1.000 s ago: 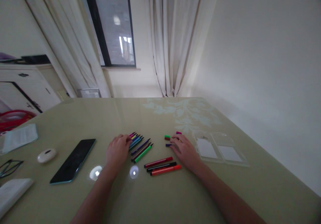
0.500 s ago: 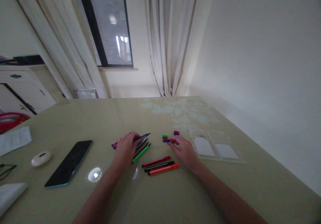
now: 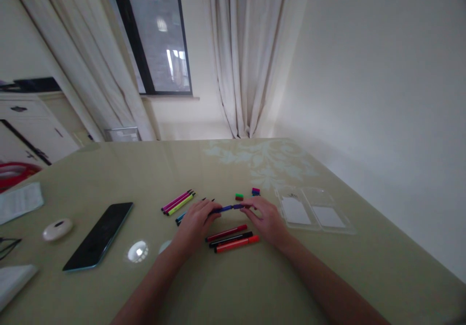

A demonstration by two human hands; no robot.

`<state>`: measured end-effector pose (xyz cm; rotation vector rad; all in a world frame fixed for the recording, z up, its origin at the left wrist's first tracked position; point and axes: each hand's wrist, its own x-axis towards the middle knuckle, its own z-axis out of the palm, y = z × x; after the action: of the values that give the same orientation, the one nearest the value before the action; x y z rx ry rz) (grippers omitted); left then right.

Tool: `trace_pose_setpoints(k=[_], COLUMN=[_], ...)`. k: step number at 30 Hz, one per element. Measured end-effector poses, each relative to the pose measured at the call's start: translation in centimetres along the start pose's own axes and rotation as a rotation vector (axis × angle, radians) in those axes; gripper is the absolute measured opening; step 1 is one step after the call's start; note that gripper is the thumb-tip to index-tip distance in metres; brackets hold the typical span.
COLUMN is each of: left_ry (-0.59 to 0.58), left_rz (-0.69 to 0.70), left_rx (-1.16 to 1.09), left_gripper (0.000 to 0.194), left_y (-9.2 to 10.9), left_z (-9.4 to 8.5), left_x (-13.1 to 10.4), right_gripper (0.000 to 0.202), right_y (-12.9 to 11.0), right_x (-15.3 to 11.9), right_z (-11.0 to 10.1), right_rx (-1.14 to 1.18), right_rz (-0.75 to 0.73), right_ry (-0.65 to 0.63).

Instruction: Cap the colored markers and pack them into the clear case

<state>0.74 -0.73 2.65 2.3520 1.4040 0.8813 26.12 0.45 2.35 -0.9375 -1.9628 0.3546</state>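
Okay, left hand (image 3: 196,217) pinching the blue felt-tip pen (image 3: 224,209), right hand (image 3: 268,218) pinching the dark-blue cap (image 3: 238,206), I'd align axes before pushing.

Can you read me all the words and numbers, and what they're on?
No word, number, brand or sign can be read.
Clear case: a small dark mark, too small to make out.
Pens: any print is too small and blurred to read.
Phone: no readable text on its dark screen.

Home interior, long curtains (image 3: 249,58), dark-framed window (image 3: 158,36), white cabinet (image 3: 40,121) (dark handles (image 3: 19,108)), floral-patterned tabletop (image 3: 138,174)
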Motion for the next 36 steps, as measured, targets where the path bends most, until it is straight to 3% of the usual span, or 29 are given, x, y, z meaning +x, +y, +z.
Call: trace_pose_setpoints(k=[10,16,25,30,36], left_ry=[0.067,0.097,0.132,0.008,-0.049], left_rz=[-0.028,0.056,0.030,-0.027,-0.055], left_rx=[-0.021,-0.076,-0.169,-0.158,-0.116], left_gripper=[0.018,0.017,0.020,0.014,0.011], left_y=[-0.1,0.2,0.4,1.1,1.2], left_z=[-0.4,0.5,0.5,0.6,1.0], left_x=[0.1,-0.2,-0.3,-0.2,-0.3], right_gripper=[0.018,0.016,0.016,0.017,0.027], right_y=[0.4,0.1,-0.5,-0.3,1.4], right_x=[0.2,0.0,0.1,0.6,1.4], right_z=[-0.6,-0.3,-0.1,-1.0,-3.2], right_rx=[-0.034,0.046,0.159,0.120,0.078], right_rz=[0.017,-0.039,-0.003,0.111,0.350], right_ry=[0.070,0.002,0.006,-0.020,0.199])
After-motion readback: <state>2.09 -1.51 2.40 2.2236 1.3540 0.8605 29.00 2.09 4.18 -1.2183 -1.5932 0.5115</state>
